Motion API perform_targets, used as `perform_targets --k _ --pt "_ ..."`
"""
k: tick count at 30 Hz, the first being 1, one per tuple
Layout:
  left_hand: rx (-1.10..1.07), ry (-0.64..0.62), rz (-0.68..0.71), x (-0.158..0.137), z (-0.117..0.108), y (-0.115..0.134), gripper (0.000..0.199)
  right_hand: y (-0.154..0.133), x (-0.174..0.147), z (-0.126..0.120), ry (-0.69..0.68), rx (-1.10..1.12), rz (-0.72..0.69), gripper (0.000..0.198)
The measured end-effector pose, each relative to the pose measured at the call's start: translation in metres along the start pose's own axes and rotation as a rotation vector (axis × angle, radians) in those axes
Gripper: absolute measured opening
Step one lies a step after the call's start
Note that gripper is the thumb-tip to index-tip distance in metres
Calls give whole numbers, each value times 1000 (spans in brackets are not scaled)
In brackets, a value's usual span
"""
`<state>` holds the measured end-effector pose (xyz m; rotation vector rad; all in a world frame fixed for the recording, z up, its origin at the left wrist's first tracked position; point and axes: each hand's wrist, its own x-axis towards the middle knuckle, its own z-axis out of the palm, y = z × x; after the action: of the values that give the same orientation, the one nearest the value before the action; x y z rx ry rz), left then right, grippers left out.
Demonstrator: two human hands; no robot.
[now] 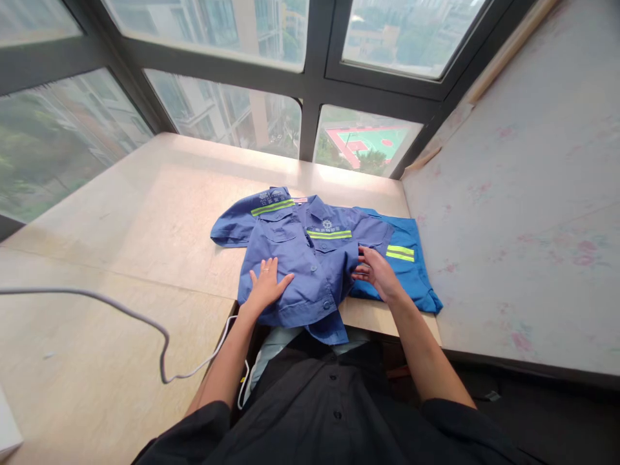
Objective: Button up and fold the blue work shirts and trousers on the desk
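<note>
A blue-purple short-sleeved work shirt (295, 278) lies front side up and rumpled, with yellow-green reflective stripes, buttons and a printed badge on the chest. Its lower hem hangs over the near edge of the ledge. My left hand (267, 284) presses flat on the lower left front of the shirt, fingers spread. At the shirt's right side edge, my right hand (380, 272) has its curled fingers on the raised cloth; part of this grip is hidden. Beneath the shirt's right side rests a folded brighter blue garment (404, 274) with two reflective stripes.
The pale wooden ledge (145, 200) runs beneath dark-framed windows (310, 77). A grey-white cable (162, 349) loops across the left part. On the right rises a floral-papered wall (523, 213). A white object (7, 426) shows at the lower left edge.
</note>
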<state>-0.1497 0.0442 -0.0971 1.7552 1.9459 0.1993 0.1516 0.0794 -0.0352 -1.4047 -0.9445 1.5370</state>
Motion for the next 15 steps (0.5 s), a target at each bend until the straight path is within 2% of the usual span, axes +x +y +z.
perform_targets --k 3,6,8,12,15 --pt "106 103 20 6 9 -7 74 0 3 -2 -222 -169 60 55" --pt "136 186 26 13 9 -12 80 0 4 -8 -369 -400 -38 61" --pt "136 196 33 18 7 -15 85 -1 3 -11 -436 -505 -79 56" --pt "126 206 55 28 2 -20 89 -4 2 -12 -491 -748 -131 47" --pt "117 206 85 36 2 -26 87 -10 2 -8 -431 -736 -255 41"
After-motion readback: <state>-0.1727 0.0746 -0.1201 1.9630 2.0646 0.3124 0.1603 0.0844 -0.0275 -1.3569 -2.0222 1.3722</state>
